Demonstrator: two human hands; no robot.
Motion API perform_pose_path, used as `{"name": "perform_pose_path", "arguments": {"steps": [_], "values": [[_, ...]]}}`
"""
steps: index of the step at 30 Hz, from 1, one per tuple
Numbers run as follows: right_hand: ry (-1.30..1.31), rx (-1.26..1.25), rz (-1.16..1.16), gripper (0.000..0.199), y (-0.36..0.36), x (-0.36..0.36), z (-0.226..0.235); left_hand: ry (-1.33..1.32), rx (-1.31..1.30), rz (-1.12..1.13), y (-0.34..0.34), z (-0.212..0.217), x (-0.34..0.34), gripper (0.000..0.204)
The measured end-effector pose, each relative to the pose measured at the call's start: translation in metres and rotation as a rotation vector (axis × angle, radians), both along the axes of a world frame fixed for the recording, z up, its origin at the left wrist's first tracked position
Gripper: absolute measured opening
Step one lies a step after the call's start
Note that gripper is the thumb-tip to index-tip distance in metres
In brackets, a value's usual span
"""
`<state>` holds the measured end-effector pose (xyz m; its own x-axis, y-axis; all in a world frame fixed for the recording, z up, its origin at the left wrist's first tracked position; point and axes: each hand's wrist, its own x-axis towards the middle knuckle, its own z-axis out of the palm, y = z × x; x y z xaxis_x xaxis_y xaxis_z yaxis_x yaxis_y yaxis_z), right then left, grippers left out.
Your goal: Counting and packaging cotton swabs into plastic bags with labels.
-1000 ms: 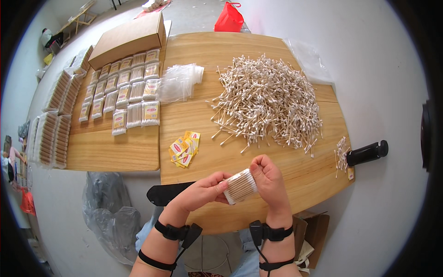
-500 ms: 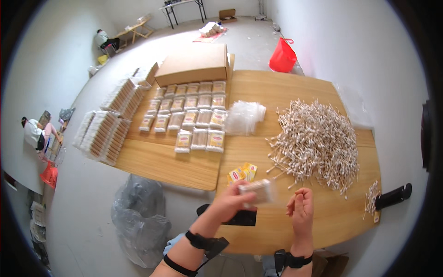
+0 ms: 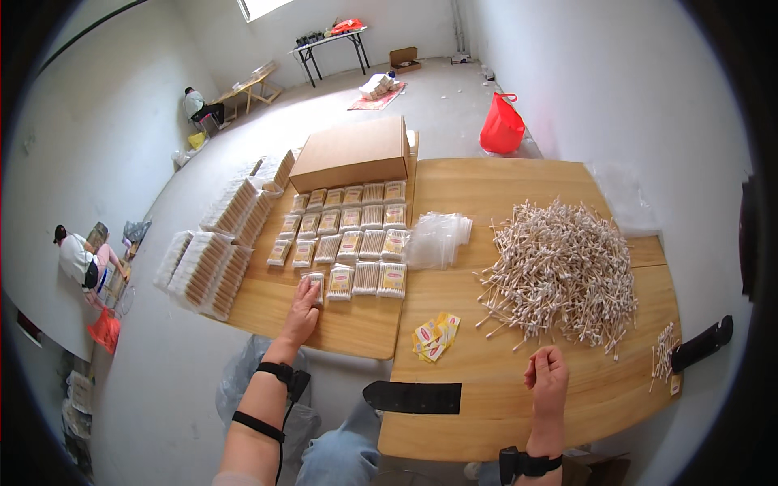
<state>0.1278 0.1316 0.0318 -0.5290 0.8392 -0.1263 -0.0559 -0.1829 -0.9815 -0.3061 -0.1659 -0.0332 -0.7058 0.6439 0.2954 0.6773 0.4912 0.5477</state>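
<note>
My left hand (image 3: 301, 314) reaches over the left table with its fingers closed about a small clear pack of cotton swabs (image 3: 318, 285). That pack sits at the left end of the nearest row of filled packs (image 3: 367, 278), which lie in several rows. Over the right table, my right hand (image 3: 549, 374) is curled closed; whether something is inside its fingers is hidden. Beyond it spreads a large heap of loose cotton swabs (image 3: 563, 275). Yellow-and-white cards (image 3: 436, 336) lie to its left, and clear empty bags (image 3: 438, 240) are piled between the packs and the heap.
A cardboard box (image 3: 350, 158) stands behind the packs, with stacked bundles of swabs (image 3: 203, 271) at the left edge. A black flat strip (image 3: 413, 398) lies at the near edge, a black cylinder (image 3: 702, 344) far right. Two other people sit at the left, away from the tables.
My left hand has carried the pack leftward from the right table to the end of the near row. My right hand stays closed near the swab heap. The view has tilted up slightly.
</note>
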Motion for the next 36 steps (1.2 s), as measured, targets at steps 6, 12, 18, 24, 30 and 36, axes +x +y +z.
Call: {"name": "perform_pose_path", "arguments": {"steps": [6,12,18,24,30,36], "values": [[0.004,-0.01,-0.004,0.02,-0.001,0.001,-0.001,-0.21,0.175,-0.152,0.015,0.01,-0.027,0.054],[-0.001,-0.012,-0.013,0.019,-0.001,0.002,-0.001,0.19,0.233,-0.174,0.072,0.033,-0.007,0.043],[-0.009,-0.041,-0.002,0.019,0.0,0.003,-0.005,0.275,-0.39,-0.371,0.204,0.063,0.082,0.047],[-0.002,-0.041,-0.015,0.02,0.0,0.004,-0.001,0.131,-0.662,-0.207,0.234,0.048,0.09,0.066],[0.028,-0.082,-0.023,0.018,0.004,0.011,-0.002,0.25,-0.373,-0.197,0.206,0.046,0.12,0.064],[-0.016,0.14,0.092,0.019,-0.022,-0.012,-0.003,0.223,-0.16,-0.362,0.156,0.082,0.248,0.069]]}}
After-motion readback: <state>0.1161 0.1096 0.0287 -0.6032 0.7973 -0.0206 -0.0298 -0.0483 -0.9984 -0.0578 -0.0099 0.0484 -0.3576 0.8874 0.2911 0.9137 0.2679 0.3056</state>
